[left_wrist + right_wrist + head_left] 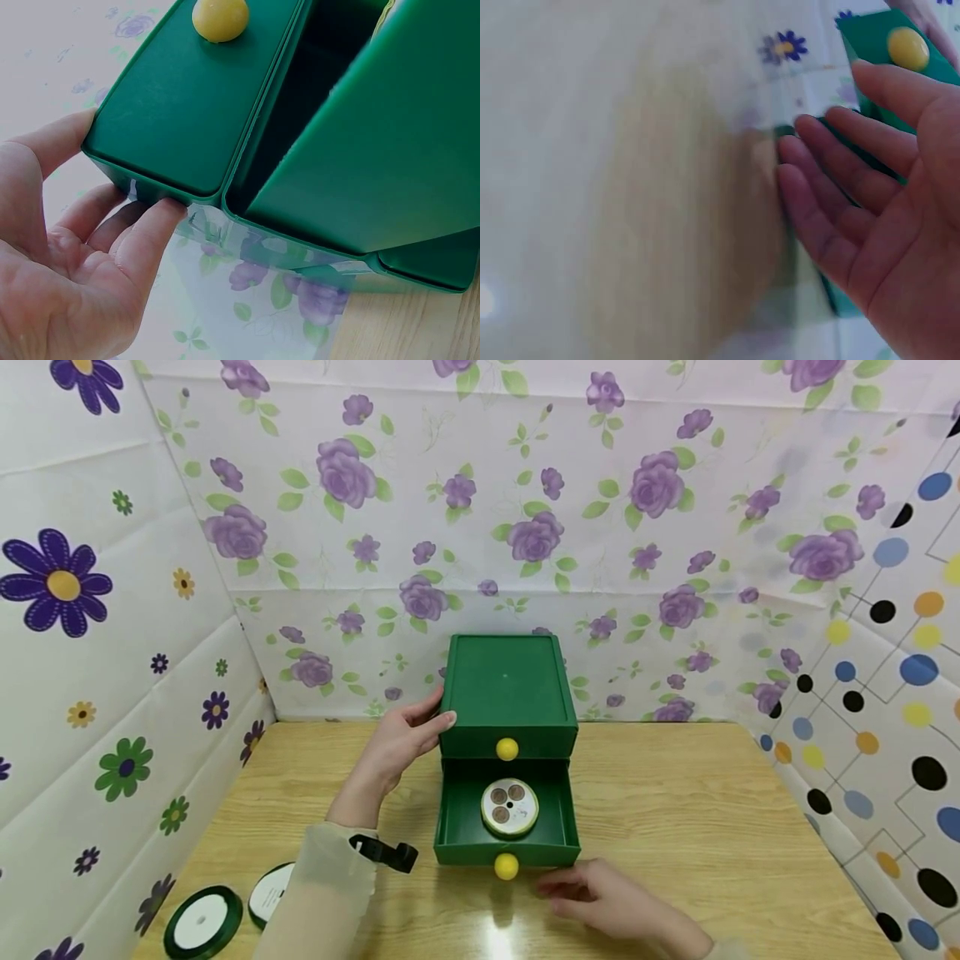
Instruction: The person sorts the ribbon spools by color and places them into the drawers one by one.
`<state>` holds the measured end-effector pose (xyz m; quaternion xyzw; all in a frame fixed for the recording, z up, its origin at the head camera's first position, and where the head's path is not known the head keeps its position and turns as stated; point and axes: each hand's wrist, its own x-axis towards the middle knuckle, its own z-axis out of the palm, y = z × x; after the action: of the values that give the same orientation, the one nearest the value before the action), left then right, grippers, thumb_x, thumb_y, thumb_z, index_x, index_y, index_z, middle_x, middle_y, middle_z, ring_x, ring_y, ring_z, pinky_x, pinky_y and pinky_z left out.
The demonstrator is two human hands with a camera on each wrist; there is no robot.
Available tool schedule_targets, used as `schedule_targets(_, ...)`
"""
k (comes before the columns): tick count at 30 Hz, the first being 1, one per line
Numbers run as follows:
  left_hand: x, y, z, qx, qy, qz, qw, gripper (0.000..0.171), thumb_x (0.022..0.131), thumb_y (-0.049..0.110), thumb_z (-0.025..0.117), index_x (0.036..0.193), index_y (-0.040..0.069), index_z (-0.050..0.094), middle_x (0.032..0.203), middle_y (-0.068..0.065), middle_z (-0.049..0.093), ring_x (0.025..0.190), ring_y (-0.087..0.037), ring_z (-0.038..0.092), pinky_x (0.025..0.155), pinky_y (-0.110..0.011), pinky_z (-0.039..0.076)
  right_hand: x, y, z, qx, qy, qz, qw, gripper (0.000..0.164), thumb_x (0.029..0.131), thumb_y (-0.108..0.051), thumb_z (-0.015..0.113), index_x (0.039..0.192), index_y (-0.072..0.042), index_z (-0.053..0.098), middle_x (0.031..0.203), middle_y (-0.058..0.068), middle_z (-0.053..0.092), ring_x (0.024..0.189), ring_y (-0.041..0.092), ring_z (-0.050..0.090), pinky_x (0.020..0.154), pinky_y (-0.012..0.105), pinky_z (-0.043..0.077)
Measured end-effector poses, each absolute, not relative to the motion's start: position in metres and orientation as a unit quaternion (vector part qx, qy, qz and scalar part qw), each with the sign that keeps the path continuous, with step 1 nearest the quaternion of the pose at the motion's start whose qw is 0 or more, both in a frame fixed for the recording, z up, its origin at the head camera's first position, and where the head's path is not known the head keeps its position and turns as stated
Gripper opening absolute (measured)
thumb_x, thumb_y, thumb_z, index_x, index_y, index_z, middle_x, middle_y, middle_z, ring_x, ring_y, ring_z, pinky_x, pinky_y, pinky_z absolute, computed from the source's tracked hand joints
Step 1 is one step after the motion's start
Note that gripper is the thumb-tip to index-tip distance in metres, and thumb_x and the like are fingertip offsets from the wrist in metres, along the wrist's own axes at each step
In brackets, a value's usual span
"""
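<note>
A green drawer cabinet [504, 681] with yellow knobs stands on the table. Its lower drawer [461, 814] is pulled out, and a round ribbon spool with a white face and yellow rim [521, 814] lies flat inside. My left hand [397, 743] holds the cabinet's upper left edge, thumb at the front corner and fingers against the side; the left wrist view shows this left hand [90, 255] close up. Just below the drawer's front right corner is my right hand [600, 897], fingers loosely extended. In the right wrist view the right hand [885, 202] holds nothing.
Two more ribbon spools lie at the table's front left: a dark green one [202, 922] and a white-faced one [270, 892] partly hidden by my left sleeve. A flowered cloth [480, 510] hangs behind the wooden table [675, 810], with patterned cloths on both sides.
</note>
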<state>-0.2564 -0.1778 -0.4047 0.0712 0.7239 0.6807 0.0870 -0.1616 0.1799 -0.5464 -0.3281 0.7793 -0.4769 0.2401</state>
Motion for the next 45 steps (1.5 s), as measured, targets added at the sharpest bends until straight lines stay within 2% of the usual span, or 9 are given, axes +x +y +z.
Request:
schedule_targets(3,-0.256,-0.178,-0.405,0.072,0.725,0.679,0.087,0.074,0.105,0.033,0.075,0.167,0.019,0.038,0.172,-0.009,0.033,0.154,-0.029,0.039,0.120,-0.051,0.041,-0.156,0.170,-0.550,-0.327,0.772,-0.490,0.240,0.032,0.110,-0.023,0.065,0.139,-0.011,0.073,0.131,0.001,0.074,0.113,0.012,0.070,0.093,0.026,0.059)
schedule_targets(9,-0.256,-0.179,-0.405,0.072,0.724,0.681,0.086,0.073,0.105,0.033,0.075,0.167,0.019,0.039,0.172,-0.008,0.033,0.154,-0.028,0.040,0.119,-0.050,0.041,-0.146,0.152,-0.552,-0.290,0.737,-0.543,0.278,0.035,0.112,-0.023,0.063,0.145,-0.012,0.069,0.134,0.003,0.072,0.115,0.014,0.069,0.095,0.024,0.057)
schedule_targets(17,-0.256,-0.179,-0.405,0.075,0.728,0.677,0.083,0.075,0.104,0.036,0.076,0.166,0.019,0.039,0.171,-0.008,0.035,0.154,-0.028,0.040,0.119,-0.050,0.042,-0.139,0.124,-0.549,-0.243,0.686,-0.612,0.310,0.040,0.112,-0.023,0.061,0.146,-0.001,0.065,0.134,0.013,0.072,0.113,0.023,0.072,0.085,0.031,0.063)
schedule_targets(24,-0.257,-0.178,-0.407,0.074,0.728,0.677,0.084,0.074,0.103,0.036,0.076,0.166,0.020,0.041,0.171,-0.007,0.037,0.154,-0.027,0.040,0.119,-0.050,0.042,-0.138,0.114,-0.546,-0.210,0.647,-0.654,0.331,0.042,0.114,-0.024,0.058,0.145,0.004,0.063,0.132,0.022,0.071,0.109,0.025,0.072,0.086,0.034,0.063)
schedule_targets(35,-0.257,-0.177,-0.407,0.071,0.727,0.678,0.080,0.075,0.102,0.036,0.077,0.166,0.019,0.042,0.169,-0.007,0.040,0.152,-0.027,0.043,0.118,-0.050,0.044,-0.137,0.110,-0.542,-0.165,0.602,-0.703,0.340,0.050,0.116,-0.028,0.053,0.148,0.011,0.056,0.129,0.020,0.071,0.107,0.019,0.071,0.086,0.030,0.061)
schedule_targets(45,-0.258,-0.178,-0.407,0.068,0.723,0.683,0.079,0.074,0.103,0.035,0.077,0.166,0.019,0.041,0.170,-0.006,0.039,0.152,-0.026,0.042,0.118,-0.049,0.044,-0.137,0.104,-0.537,-0.119,0.607,-0.712,0.332,0.054,0.116,-0.039,0.051,0.144,0.005,0.063,0.123,0.013,0.075,0.106,0.018,0.072,0.087,0.030,0.060)
